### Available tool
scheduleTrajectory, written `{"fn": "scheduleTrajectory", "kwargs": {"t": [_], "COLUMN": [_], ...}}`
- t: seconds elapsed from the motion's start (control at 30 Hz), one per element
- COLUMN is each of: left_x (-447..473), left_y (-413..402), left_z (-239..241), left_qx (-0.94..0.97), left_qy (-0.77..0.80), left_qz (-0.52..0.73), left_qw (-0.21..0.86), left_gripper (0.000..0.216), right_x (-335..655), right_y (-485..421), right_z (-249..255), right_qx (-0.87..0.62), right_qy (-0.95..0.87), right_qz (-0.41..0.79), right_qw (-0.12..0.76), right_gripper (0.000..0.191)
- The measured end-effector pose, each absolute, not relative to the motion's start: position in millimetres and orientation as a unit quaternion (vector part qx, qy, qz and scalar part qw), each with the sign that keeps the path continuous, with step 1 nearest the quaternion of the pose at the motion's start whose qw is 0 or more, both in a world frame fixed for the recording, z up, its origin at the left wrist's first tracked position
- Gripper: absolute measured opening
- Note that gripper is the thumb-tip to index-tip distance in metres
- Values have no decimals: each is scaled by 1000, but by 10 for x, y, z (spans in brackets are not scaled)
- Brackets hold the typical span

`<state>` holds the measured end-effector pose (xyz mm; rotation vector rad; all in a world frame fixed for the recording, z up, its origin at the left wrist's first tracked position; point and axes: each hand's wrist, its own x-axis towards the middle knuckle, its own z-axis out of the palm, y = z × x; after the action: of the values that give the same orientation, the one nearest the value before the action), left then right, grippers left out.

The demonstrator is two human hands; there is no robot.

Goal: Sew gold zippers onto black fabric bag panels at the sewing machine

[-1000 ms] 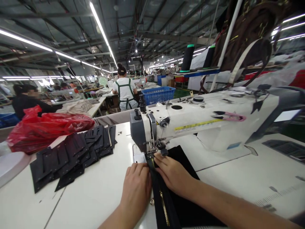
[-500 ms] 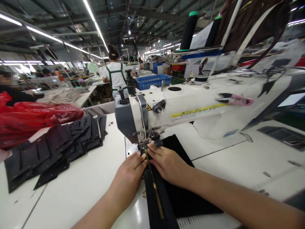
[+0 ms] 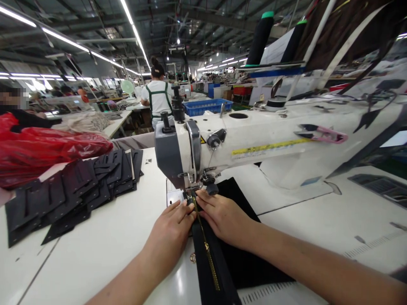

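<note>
Pieces [image 3: 78, 182] lie piled left of the zipper [image 3: 206, 245]

No word or number can be read: a yellow triangle sign [image 3: 202, 140] sits toward the left of the machine [image 3: 286, 123], print on its yellow tape [image 3: 270, 146] is too small, the near scale [image 3: 267, 293] shows only ticks

A white table [image 3: 127, 250] carries a sewing machine [image 3: 270, 144]; left of the machine lie overlapping dark pieces [image 3: 73, 188], and before it black cloth [image 3: 248, 262] with a gold zipper [image 3: 211, 269].
</note>
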<state>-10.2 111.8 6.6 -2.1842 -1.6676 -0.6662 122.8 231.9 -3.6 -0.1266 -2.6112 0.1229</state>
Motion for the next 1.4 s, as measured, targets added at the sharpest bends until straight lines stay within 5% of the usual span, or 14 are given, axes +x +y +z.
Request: {"fn": "scheduleTrajectory", "kwargs": {"t": [0.6, 1.07, 1.4], "left_x": [-165, -189, -120], "left_y": [1109, 924, 914], "left_z": [81, 83, 48], "left_qx": [-749, -767, -782], "left_qy": [-610, -587, -573], "left_qz": [-223, -225, -179], "left_qw": [132, 128, 164], "left_gripper": [29, 31, 24], "right_x": [1307, 1551, 1634], "right_y": [2264, 1864, 1905], "right_z": [21, 191, 201], "right_qx": [-56, -81, -67], "right_qy": [-951, -958, -921], "right_qz": [143, 213, 307], "right_qw": [267, 175, 229], "right_gripper": [20, 21, 8]}}
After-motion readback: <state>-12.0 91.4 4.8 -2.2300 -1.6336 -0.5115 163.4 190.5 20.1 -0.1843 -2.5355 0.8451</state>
